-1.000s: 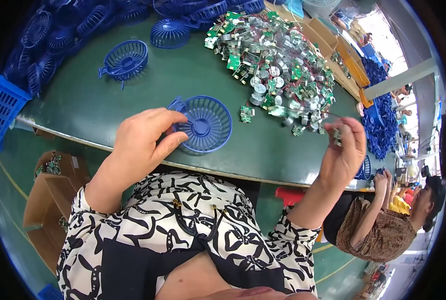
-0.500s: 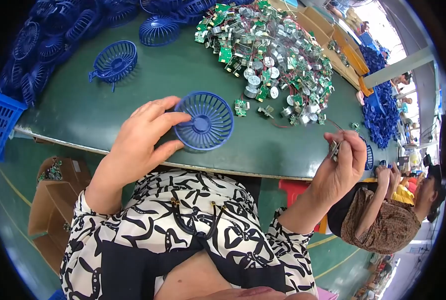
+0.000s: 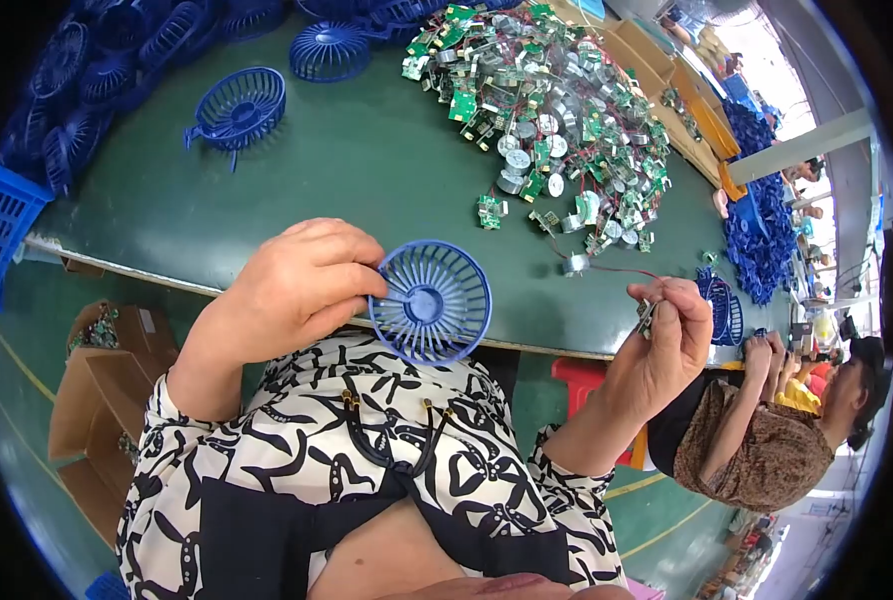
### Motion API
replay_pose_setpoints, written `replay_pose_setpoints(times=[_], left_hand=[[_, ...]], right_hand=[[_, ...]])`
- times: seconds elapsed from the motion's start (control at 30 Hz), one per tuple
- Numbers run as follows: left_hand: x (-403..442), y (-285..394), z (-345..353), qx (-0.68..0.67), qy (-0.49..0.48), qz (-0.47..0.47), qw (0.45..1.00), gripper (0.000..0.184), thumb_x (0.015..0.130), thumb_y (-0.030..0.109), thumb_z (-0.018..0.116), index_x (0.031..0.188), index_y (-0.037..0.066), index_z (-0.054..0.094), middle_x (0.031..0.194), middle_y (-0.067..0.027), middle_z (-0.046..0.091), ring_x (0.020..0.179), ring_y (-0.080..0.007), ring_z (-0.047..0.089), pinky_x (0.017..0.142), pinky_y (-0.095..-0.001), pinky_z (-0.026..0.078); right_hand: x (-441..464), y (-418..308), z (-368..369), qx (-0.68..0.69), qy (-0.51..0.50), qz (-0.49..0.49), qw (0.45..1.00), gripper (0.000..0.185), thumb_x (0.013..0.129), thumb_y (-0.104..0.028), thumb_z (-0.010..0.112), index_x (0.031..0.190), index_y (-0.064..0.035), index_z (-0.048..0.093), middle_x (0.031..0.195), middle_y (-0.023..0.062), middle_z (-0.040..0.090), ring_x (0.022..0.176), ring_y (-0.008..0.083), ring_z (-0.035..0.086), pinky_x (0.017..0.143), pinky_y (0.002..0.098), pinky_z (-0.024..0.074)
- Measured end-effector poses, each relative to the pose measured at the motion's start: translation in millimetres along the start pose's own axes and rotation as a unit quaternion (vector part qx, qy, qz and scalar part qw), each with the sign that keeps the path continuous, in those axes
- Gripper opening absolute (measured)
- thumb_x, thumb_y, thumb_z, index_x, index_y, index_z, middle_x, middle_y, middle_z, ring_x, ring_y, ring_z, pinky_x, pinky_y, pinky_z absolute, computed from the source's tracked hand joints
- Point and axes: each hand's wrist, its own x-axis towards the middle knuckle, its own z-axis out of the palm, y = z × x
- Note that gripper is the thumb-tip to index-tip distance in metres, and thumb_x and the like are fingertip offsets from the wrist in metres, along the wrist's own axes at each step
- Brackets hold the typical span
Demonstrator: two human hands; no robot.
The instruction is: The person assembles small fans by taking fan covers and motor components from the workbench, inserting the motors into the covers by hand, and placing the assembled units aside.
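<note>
My left hand [image 3: 302, 285] is closed on the left rim of a round blue plastic fan cover [image 3: 445, 325], its ribbed inside facing up toward me, over the table's front edge. In my right hand [image 3: 672, 330] a small circuit board [image 3: 647, 318] is pinched between thumb and fingers, partly hidden by them. From it a thin red wire runs left to a silver round motor [image 3: 576, 264] at the near side of a big heap of circuit boards with wired motors [image 3: 567, 130].
Another blue fan cover [image 3: 239, 108] lies on the green table [image 3: 357, 170] at the left. More covers [image 3: 107, 75] are piled behind a blue crate [image 3: 5, 235]. Cardboard boxes [image 3: 92, 400] stand below on the floor. A co-worker [image 3: 757, 440] sits at the right.
My left hand has lifted the fan cover and brought it nearer and slightly right. My right hand has moved a little left and down, drawing the wired motor out from the heap.
</note>
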Motion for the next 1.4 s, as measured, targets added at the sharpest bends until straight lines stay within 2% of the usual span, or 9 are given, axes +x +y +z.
replay_pose_setpoints(times=[0.1, 0.23, 0.37, 0.47, 0.6, 0.7, 0.83, 1.03, 1.4], left_hand=[[-0.1, -4.7, -1.0, -0.027, -0.036, 0.05, 0.998, 0.022, 0.072, 0.005, 0.076, 0.093, 0.007, 0.07, 0.103, -0.0106, 0.067, 0.104, -0.0334, 0.066, 0.095, -0.0488, 0.05], [0.5, -5.2, -3.0, -0.054, -0.057, 0.058, 0.995, 0.019, 0.075, 0.01, 0.076, 0.093, 0.008, 0.07, 0.105, -0.0099, 0.067, 0.106, -0.0333, 0.066, 0.097, -0.052, 0.048], [-2.8, -8.0, -4.7, -0.069, -0.06, 0.055, 0.994, 0.017, 0.077, 0.011, 0.075, 0.094, 0.008, 0.07, 0.105, -0.0095, 0.067, 0.106, -0.0327, 0.066, 0.098, -0.052, 0.048], [-2.9, -6.7, -6.3, -0.074, -0.064, 0.049, 0.994, 0.017, 0.078, 0.011, 0.075, 0.094, 0.008, 0.07, 0.106, -0.0094, 0.067, 0.105, -0.032, 0.066, 0.099, -0.0519, 0.048], [-3.3, -6.3, -5.0, -0.068, -0.064, 0.045, 0.995, 0.017, 0.078, 0.011, 0.074, 0.095, 0.008, 0.07, 0.106, -0.0093, 0.067, 0.105, -0.0312, 0.065, 0.099, -0.052, 0.047], [-3.7, -7.4, -3.8, -0.07, -0.056, 0.053, 0.995, 0.017, 0.079, 0.011, 0.074, 0.095, 0.008, 0.07, 0.106, -0.0095, 0.067, 0.105, -0.031, 0.065, 0.1, -0.0521, 0.047], [-3.9, -7.1, -2.8, -0.069, -0.049, 0.057, 0.995, 0.017, 0.079, 0.011, 0.074, 0.095, 0.007, 0.069, 0.105, -0.0102, 0.067, 0.102, -0.0313, 0.065, 0.098, -0.0507, 0.048], [-5.7, -11.2, 2.2, -0.075, -0.014, 0.077, 0.994, 0.018, 0.078, 0.008, 0.074, 0.094, 0.004, 0.068, 0.102, -0.0107, 0.066, 0.096, -0.0325, 0.065, 0.088, -0.0466, 0.051], [-7.3, -8.2, 7.5, -0.015, 0.039, 0.082, 0.996, 0.023, 0.073, 0.005, 0.076, 0.095, 0.004, 0.067, 0.102, -0.0113, 0.065, 0.092, -0.0317, 0.065, 0.08, -0.0434, 0.053]], right_hand=[[-8.0, 3.1, 19.6, -0.046, -0.021, 0.046, 0.998, 0.013, 0.086, 0.01, 0.062, 0.095, 0.0022, 0.068, 0.09, 0.0102, 0.064, 0.083, 0.016, 0.059, 0.076, 0.029, 0.0511], [-8.0, 18.8, 50.2, -0.082, -0.234, 0.173, 0.953, 0.024, 0.089, 0.003, 0.065, 0.113, 0.0019, 0.07, 0.101, 0.009, 0.067, 0.093, 0.0155, 0.062, 0.08, 0.0275, 0.0499], [-9.2, 26.0, 49.3, -0.163, -0.176, 0.066, 0.969, 0.035, 0.088, 0.001, 0.068, 0.124, 0.0009, 0.066, 0.109, 0.0102, 0.066, 0.096, 0.0187, 0.064, 0.085, 0.0303, 0.0511], [-14.2, 14.3, 28.0, -0.299, -0.143, 0.001, 0.943, 0.03, 0.085, 0.001, 0.071, 0.115, 0.0015, 0.069, 0.105, 0.0123, 0.065, 0.089, 0.0203, 0.063, 0.081, 0.0307, 0.0512], [-35.7, 5.7, 27.5, -0.406, -0.197, 0.054, 0.891, 0.028, 0.081, -0.001, 0.077, 0.108, -0.0017, 0.07, 0.095, 0.0123, 0.062, 0.083, 0.0235, 0.063, 0.074, 0.0327, 0.0514], [-37.0, 16.5, 27.5, -0.479, -0.215, -0.001, 0.851, 0.026, 0.08, -0.001, 0.078, 0.106, -0.0014, 0.07, 0.094, 0.0119, 0.063, 0.082, 0.0274, 0.064, 0.073, 0.0368, 0.0514], [-27.0, 15.7, 37.4, -0.431, -0.246, 0.067, 0.865, 0.024, 0.081, -0.005, 0.078, 0.103, -0.0021, 0.069, 0.094, 0.0121, 0.063, 0.084, 0.0311, 0.064, 0.073, 0.04, 0.0511], [-30.2, 26.8, 46.2, -0.499, -0.247, -0.139, 0.819, 0.028, 0.078, -0.005, 0.079, 0.105, -0.0037, 0.07, 0.099, 0.0108, 0.064, 0.092, 0.0305, 0.063, 0.079, 0.0395, 0.05], [-21.8, 6.0, 49.1, -0.451, -0.268, -0.004, 0.851, 0.026, 0.077, -0.008, 0.081, 0.1, -0.0036, 0.069, 0.088, 0.0121, 0.063, 0.082, 0.0304, 0.063, 0.073, 0.0395, 0.05]])
